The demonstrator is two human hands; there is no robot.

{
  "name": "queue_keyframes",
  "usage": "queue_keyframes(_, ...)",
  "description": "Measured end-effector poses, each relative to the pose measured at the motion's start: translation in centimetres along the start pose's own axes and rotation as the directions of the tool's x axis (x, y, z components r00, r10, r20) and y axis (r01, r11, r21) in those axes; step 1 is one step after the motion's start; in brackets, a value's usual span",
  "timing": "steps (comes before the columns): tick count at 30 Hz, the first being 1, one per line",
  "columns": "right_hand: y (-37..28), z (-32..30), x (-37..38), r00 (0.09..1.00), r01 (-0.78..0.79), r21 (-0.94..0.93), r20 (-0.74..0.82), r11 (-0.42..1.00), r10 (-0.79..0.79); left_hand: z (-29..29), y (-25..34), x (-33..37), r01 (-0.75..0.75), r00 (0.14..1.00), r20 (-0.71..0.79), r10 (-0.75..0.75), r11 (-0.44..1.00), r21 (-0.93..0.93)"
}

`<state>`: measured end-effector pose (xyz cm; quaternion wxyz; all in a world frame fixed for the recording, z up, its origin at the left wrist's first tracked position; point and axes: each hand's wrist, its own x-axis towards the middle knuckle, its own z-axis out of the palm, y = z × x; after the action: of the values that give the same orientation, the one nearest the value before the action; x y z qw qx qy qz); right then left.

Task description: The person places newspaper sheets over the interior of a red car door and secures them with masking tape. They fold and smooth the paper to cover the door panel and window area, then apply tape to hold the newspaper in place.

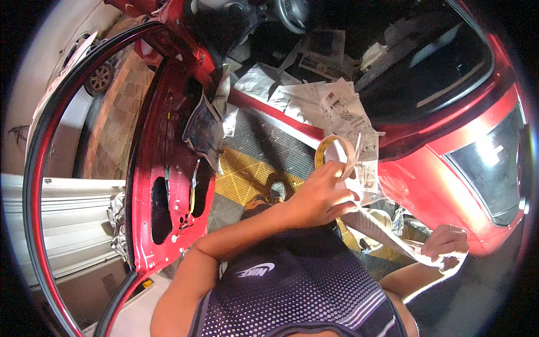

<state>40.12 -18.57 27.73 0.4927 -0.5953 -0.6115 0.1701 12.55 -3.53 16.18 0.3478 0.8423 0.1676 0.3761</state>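
Note:
My left hand (324, 194), fingers curled and closed, grips a roll of masking tape (321, 150) with a pale yellow core. Between my two hands stretches a long strip of pale paper (382, 231), slightly crumpled. Its far right end is pinched in my closed right hand (446, 244), close to the red car's rear side panel (412, 188). Just beyond the tape roll, printed newspaper (345, 109) drapes over the door sill and hangs down. Exactly how my left fingers meet the strip is hidden.
The red car door (168, 151) stands wide open on my left, its inner panel stripped. More newspaper (205, 126) hangs from it. Paper sheets (269, 78) cover the interior floor below the steering wheel (292, 16). Yellow and grey tiles (233, 174) lie underfoot.

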Motion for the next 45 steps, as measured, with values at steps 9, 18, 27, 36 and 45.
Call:
queue_keyframes(9,2.7,-14.3,-7.8,0.985,-0.150,-0.353,-0.129,0.923,0.111,8.8,4.4,0.8,-0.018,1.000,0.014,0.018,1.000,-0.013)
queue_keyframes(18,11.9,-21.4,-18.6,0.789,-0.574,-0.258,-0.428,0.777,0.441,19.1,8.4,2.3,0.140,0.951,0.289,-0.111,0.987,-0.082)
queue_keyframes(27,6.2,-12.2,-14.5,0.980,-0.125,-0.289,0.111,0.949,0.163,20.4,10.9,2.5,-0.050,0.933,0.356,0.058,0.998,-0.033)
queue_keyframes(36,6.8,-3.5,-10.9,0.934,0.082,-0.116,0.355,0.990,-0.036,12.5,10.0,1.6,-0.046,0.923,0.379,0.062,0.998,-0.051)
queue_keyframes(45,2.0,0.9,-4.8,0.946,0.159,-0.176,0.309,0.971,-0.099,4.3,7.6,3.5,0.072,0.901,0.429,-0.058,0.997,-0.016)
